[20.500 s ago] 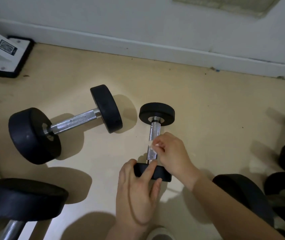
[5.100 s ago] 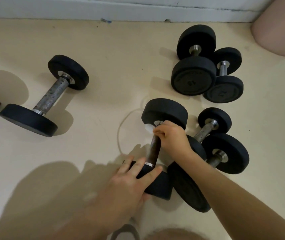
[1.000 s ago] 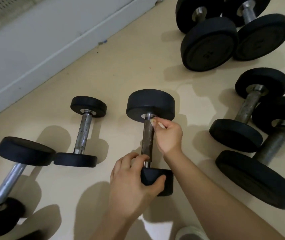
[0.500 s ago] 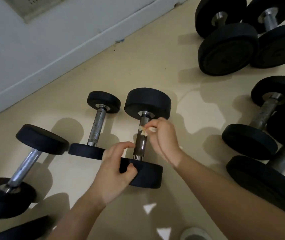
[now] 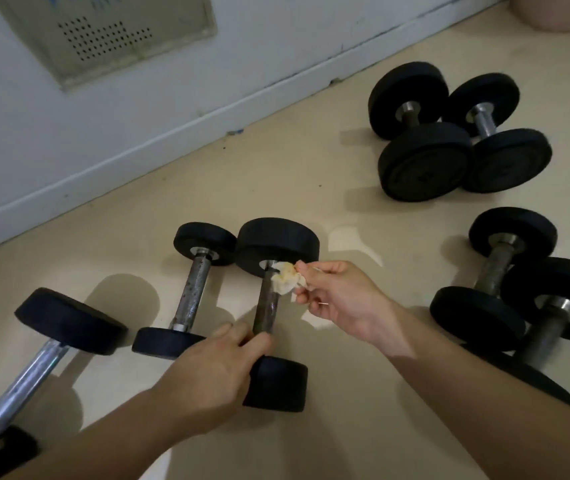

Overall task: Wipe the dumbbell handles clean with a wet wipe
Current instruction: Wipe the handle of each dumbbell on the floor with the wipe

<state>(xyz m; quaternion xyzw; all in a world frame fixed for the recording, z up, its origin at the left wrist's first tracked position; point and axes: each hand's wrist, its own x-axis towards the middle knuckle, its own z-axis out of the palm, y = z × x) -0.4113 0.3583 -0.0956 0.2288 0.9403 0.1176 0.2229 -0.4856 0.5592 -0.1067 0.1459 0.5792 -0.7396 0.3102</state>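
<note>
We see the dumbbell [image 5: 276, 245] lying on the floor [image 5: 276, 188], its dark handle [image 5: 265, 306] pointing away from us, one black head far and one near. Our left hand [image 5: 214, 368] lies over the near head, fingers curled round the handle's near end, gripping it. Our right hand [image 5: 339, 299] pinches a crumpled wipe [image 5: 285, 277] between thumb and fingertips. The wipe is white with yellowish stains and sits against the top of the handle, just below the far head. The other fingers of that hand are loosely bent and hold nothing.

Just left of it lies a small dumbbell [image 5: 193, 292] with a speckled metal handle, parallel to the first. Their far heads are so close that we cannot tell whether they touch. Its near head is just beside our left fingers. Further left a chrome dumbbell [image 5: 30, 372] lies at a slant, its near head cut by the frame's edge.

On the right, two dumbbells [image 5: 498, 268] lie close together, one head overlapping the other's handle. Well beyond them, near the wall [image 5: 138, 126], another pair [image 5: 422, 164] rests side by side. A perforated panel [image 5: 103, 32] is set in the wall at the upper left.
</note>
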